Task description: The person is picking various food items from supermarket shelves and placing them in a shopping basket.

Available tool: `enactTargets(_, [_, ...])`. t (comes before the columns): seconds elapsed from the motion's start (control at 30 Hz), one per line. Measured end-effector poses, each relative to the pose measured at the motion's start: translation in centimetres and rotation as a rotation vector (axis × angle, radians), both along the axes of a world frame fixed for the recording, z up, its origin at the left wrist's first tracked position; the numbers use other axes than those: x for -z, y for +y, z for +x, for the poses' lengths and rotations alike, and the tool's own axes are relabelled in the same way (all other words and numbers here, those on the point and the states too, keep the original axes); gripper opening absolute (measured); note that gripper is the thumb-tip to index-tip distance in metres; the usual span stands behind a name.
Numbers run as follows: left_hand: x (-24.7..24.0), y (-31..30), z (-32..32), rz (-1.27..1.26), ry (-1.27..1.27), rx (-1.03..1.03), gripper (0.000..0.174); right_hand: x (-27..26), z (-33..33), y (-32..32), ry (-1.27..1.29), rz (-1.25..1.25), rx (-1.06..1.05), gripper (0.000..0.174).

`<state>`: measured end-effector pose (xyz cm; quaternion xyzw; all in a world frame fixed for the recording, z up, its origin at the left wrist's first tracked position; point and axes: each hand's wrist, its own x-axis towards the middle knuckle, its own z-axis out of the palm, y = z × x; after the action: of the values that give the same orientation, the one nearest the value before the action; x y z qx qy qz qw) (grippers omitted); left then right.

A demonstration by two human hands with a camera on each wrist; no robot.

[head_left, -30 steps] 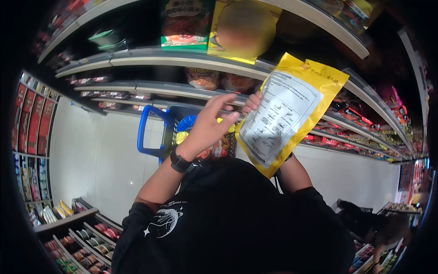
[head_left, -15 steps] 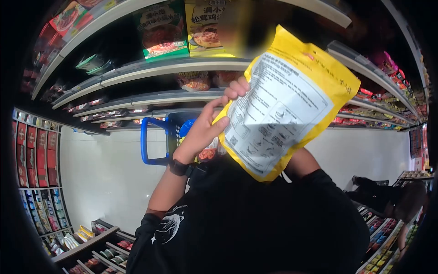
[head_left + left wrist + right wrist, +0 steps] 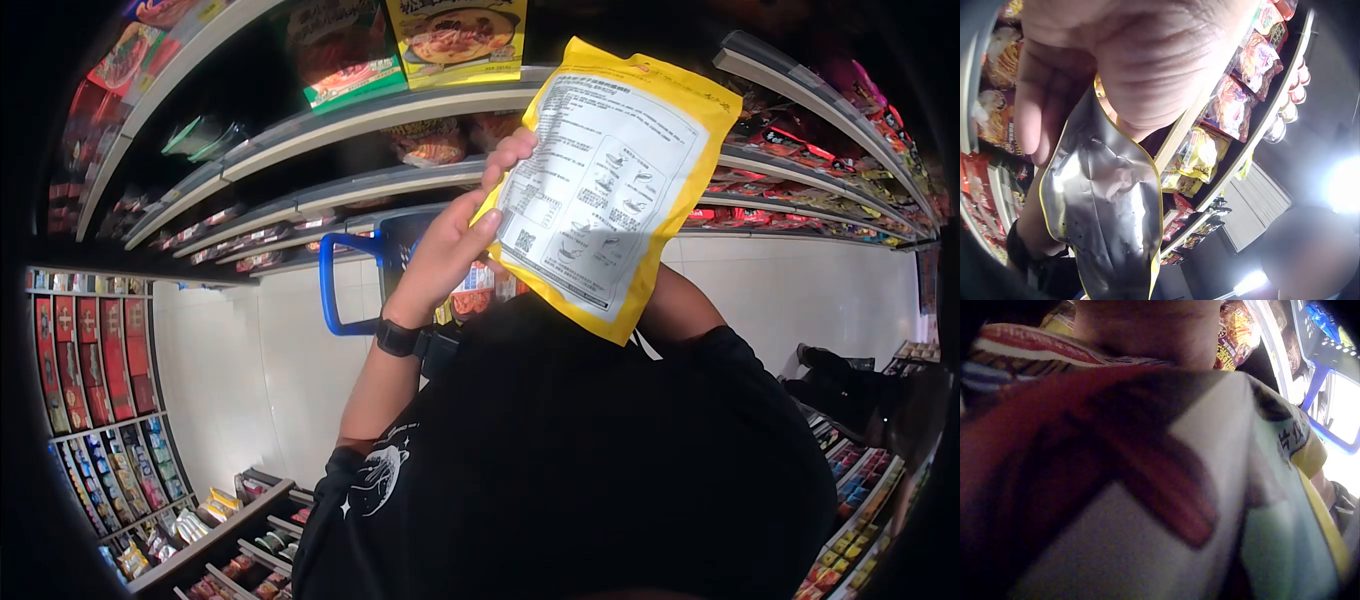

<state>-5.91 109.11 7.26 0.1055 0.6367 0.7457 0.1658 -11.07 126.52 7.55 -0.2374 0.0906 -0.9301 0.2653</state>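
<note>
A yellow package with a white printed back panel is held up, tilted, in the head view. My left hand pinches its lower left edge, thumb on the printed side, other fingers behind. Fingers of my right hand curl over the edge just above; the rest of that hand is behind the package. The left wrist view shows my left hand over the package's silvery folded end. In the right wrist view the package's coloured face is very close and blurred, below part of my right hand.
Shelves of packaged food curve across the front, holding a green box and a yellow box. Below the hands is a basket with a blue handle, containing packages. A person in dark clothes is at the right.
My left hand, apart from the package a second ago, now pinches its edge. The package has moved up in the head view, and its printed side shows more squarely.
</note>
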Motion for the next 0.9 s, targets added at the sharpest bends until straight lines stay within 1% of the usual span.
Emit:
enactTargets(0.1, [0.3, -0.2, -0.1, -0.043, 0.012, -0.005, 0.048, 1.1, -0.4, -0.1, -0.094, -0.057, -0.042, 0.049])
enactTargets(0.13, [0.5, 0.1, -0.1, -0.027, 0.076, -0.06, 0.048, 1.2, -0.9, 0.1, 0.034, -0.036, -0.059, 0.049])
enactTargets(0.17, [0.4, 0.0, -0.2, 0.028, 0.102, -0.043, 0.049, 1.0, -2.1, 1.2, 0.284, 0.25, 0.108, 0.049])
enactTargets(0.2, [0.6, -0.7, -0.7, -0.068, 0.159, -0.113, 0.046, 0.6, -3.8, 2.8, 0.539, 0.527, 0.264, 0.048])
enactTargets(0.23, [0.8, -1.6, -1.1, -0.171, 0.203, -0.189, 0.044, 0.6, -4.1, 3.4, 0.552, 0.691, 0.341, 0.046])
enactTargets(0.27, [0.1, -2.2, -1.3, -0.122, 0.232, -0.242, 0.043, 0.5, -4.5, 3.9, 0.563, 0.857, 0.405, 0.044])
enactTargets(0.3, [-1.0, -3.0, -1.7, -0.074, 0.277, -0.288, 0.042, 0.3, -4.7, 4.0, 0.338, 0.923, 0.406, 0.04])
enactTargets(0.33, [-2.0, -3.8, -2.0, -0.002, 0.304, -0.264, 0.044, 0.0, -5.2, 4.0, 0.119, 0.987, 0.414, 0.037])
enactTargets(0.37, [-2.9, -4.5, -1.7, 0.072, 0.325, -0.233, 0.047, -0.2, -5.2, 3.4, 0.113, 0.989, 0.45, 0.034])
enactTargets(0.4, [-3.8, -4.8, -1.4, 0.096, 0.337, -0.212, 0.056, -0.4, -5.3, 2.8, 0.107, 0.99, 0.486, 0.031])
enactTargets(0.43, [-4.6, -5.2, -1.1, 0.157, 0.352, -0.157, 0.065, 0.4, -6.2, 2.6, 0.161, 1.058, 0.527, 0.032])
enactTargets(0.5, [-5.0, -6.2, -0.7, 0.172, 0.312, -0.131, 0.073, 3.2, -7.3, 2.9, 0.259, 1.201, 0.602, 0.034])
enactTargets(0.53, [-4.7, -6.7, -0.7, 0.091, 0.341, -0.114, 0.075, 4.0, -7.0, 2.8, 0.274, 1.205, 0.596, 0.035])
enactTargets(0.57, [-3.8, -7.4, -1.0, -0.003, 0.361, -0.154, 0.064, 4.7, -6.8, 2.6, 0.332, 1.306, 0.665, 0.035])
enactTargets(0.63, [-2.6, -6.7, 0.0, -0.531, 0.248, -0.2, 0.05, 6.9, -5.8, 1.8, 0.454, 1.544, 0.732, 0.035])
enactTargets(0.67, [-1.6, -6.4, 0.1, -0.64, 0.249, -0.213, 0.048, 7.5, -5.2, 1.6, 0.534, 1.58, 0.764, 0.034])
enactTargets(0.7, [-0.8, -6.2, 0.3, -0.832, 0.306, -0.205, 0.047, 9.1, -5.2, 1.4, 0.601, 1.529, 0.807, 0.034])
enactTargets(0.77, [1.6, -5.3, 0.4, -0.931, 0.236, -0.247, 0.045, 12.2, -5.2, 1.5, 0.571, 1.561, 0.719, 0.035])
enactTargets(0.83, [4.9, -5.2, 0.0, -0.917, 0.146, -0.239, 0.041, 16.0, -5.3, 1.8, 0.51, 1.615, 0.622, 0.036])
enactTargets(0.87, [5.9, -4.9, 0.2, -0.864, 0.211, -0.282, 0.037, 17.5, -5.3, 2.1, 0.546, 1.642, 0.641, 0.036])
enactTargets(0.9, [7.4, -5.0, 0.2, -0.89, 0.201, -0.296, 0.032, 18.7, -5.0, 2.5, 0.539, 1.677, 0.624, 0.036])
